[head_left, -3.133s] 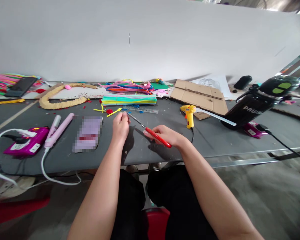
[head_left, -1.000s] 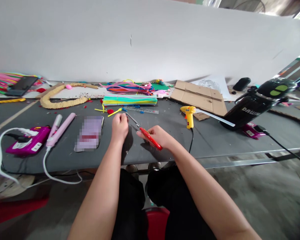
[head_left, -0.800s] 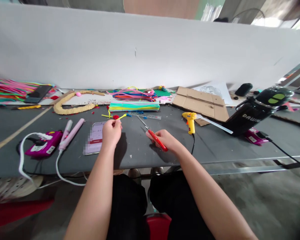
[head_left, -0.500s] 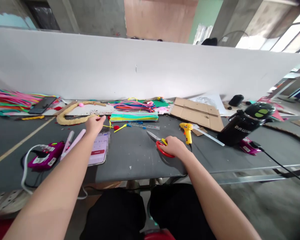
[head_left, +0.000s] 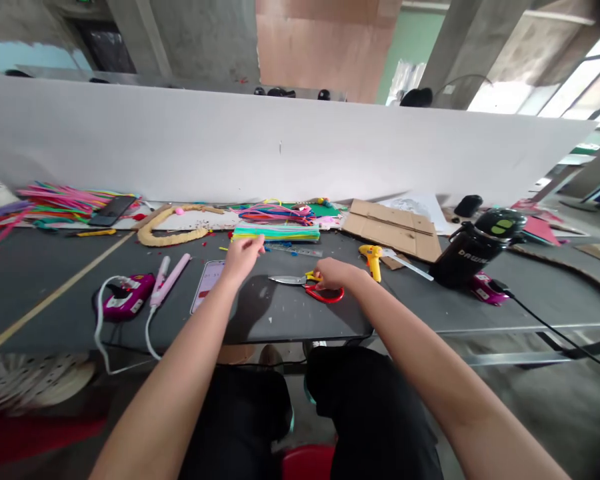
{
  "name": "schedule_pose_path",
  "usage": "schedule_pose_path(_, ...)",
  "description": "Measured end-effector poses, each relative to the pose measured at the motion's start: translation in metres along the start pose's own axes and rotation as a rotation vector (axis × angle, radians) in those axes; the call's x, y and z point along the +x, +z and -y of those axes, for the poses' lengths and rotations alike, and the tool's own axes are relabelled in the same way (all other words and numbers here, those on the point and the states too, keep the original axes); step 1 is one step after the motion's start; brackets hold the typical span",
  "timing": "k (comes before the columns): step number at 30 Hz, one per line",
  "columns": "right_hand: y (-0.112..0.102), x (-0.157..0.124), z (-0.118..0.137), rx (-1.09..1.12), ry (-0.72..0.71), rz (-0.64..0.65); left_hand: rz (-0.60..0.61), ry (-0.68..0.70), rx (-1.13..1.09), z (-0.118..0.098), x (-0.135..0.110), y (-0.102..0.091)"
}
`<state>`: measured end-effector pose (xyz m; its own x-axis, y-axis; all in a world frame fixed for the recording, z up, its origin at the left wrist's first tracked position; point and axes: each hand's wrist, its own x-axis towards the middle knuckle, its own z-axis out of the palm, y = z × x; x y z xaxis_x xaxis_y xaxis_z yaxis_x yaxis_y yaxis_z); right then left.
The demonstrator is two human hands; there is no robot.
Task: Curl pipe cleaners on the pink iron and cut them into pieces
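My right hand [head_left: 333,273] is closed on the handles of a pair of scissors [head_left: 325,295] with red and yellow grips. The scissors lie nearly flat on the grey table, blades pointing left. My left hand [head_left: 245,257] is over the table, fingers pressed together, just in front of a bundle of green and yellow pipe cleaners [head_left: 285,232]. What its fingertips hold, if anything, cannot be made out. Right of that hand is a clear ruler [head_left: 305,252]. A phone [head_left: 207,283] with a lit screen lies partly under the left forearm.
A yellow glue gun [head_left: 373,260], folded cardboard [head_left: 393,227] and a black bottle [head_left: 477,250] stand to the right. On the left are a tan curved strip [head_left: 167,237], a pink corded tool [head_left: 170,280], a purple power strip [head_left: 130,299] and a dark phone [head_left: 113,210]. A white partition [head_left: 280,167] closes the back.
My left hand has moved right, from beside the tan strip to the pipe cleaner bundle. The scissors have turned so their blades point more directly left. The view has shifted slightly.
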<state>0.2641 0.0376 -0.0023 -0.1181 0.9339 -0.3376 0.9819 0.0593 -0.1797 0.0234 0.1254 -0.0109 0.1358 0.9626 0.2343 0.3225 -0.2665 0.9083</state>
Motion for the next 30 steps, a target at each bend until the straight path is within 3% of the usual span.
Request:
schedule_pose_path(3,-0.003,0.005,-0.004,0.074,-0.011,-0.030,0.041,-0.026,-0.022,-0.013,-0.028,0.003)
schedule_pose_path(8,0.002,0.015,-0.004,0.210,0.009,-0.246,0.117,-0.043,0.132,-0.016,-0.059,0.000)
schedule_pose_path(11,0.004,0.030,0.006,0.252,0.004,-0.349,0.063,-0.038,0.200,-0.015,-0.069,0.001)
schedule_pose_path(13,-0.001,0.045,0.011,0.266,0.004,-0.431,0.074,0.003,0.229,-0.017,-0.075,0.003)
schedule_pose_path(16,-0.018,0.078,0.011,0.285,0.027,-0.511,0.243,0.071,0.385,-0.026,-0.087,0.008)
schedule_pose_path(22,-0.049,0.143,-0.033,0.335,0.230,-0.598,0.426,0.108,0.537,-0.037,-0.112,0.024)
schedule_pose_path(26,-0.050,0.165,-0.065,0.357,0.301,-0.658,0.520,0.133,0.572,-0.029,-0.093,0.040)
schedule_pose_path(28,-0.048,0.172,-0.073,0.361,0.277,-0.685,0.510,0.159,0.574,-0.023,-0.061,0.051)
schedule_pose_path(30,-0.048,0.179,-0.078,0.364,0.231,-0.711,0.420,0.251,0.569,-0.016,-0.016,0.063)
